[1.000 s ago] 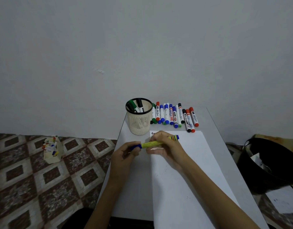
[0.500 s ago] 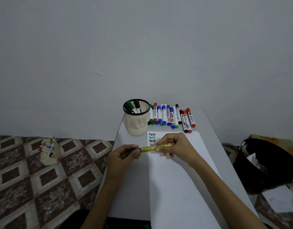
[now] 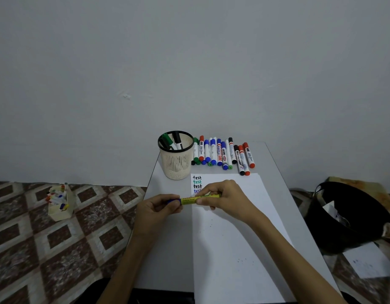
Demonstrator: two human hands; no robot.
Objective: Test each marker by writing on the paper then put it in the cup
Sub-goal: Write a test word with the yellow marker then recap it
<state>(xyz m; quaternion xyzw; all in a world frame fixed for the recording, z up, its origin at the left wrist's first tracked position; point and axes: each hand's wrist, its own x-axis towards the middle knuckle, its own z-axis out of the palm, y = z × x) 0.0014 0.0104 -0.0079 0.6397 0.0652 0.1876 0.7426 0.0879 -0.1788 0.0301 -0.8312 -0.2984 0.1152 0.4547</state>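
A yellow marker (image 3: pixel 189 200) with a blue cap lies level between both hands, just above the white paper's (image 3: pixel 233 238) top left part. My left hand (image 3: pixel 156 210) grips the blue cap end; my right hand (image 3: pixel 224 197) pinches the yellow barrel. The word "test" is written several times at the paper's top left corner (image 3: pixel 197 184); my right hand partly covers the lowest line. A cream mesh cup (image 3: pixel 177 163) stands behind the paper and holds green and black markers. A row of several capped markers (image 3: pixel 222 155) lies to its right.
The small white table (image 3: pixel 167 260) has floor on both sides. A cream box of markers (image 3: pixel 59 202) sits on the patterned floor to the left. A black bin (image 3: pixel 347 216) and a loose sheet (image 3: pixel 369 262) are on the right. A plain wall is behind.
The marker has dropped slightly and levelled out. My right hand has slid along the barrel, uncovering the written lines. The blue cap is deeper inside my left hand.
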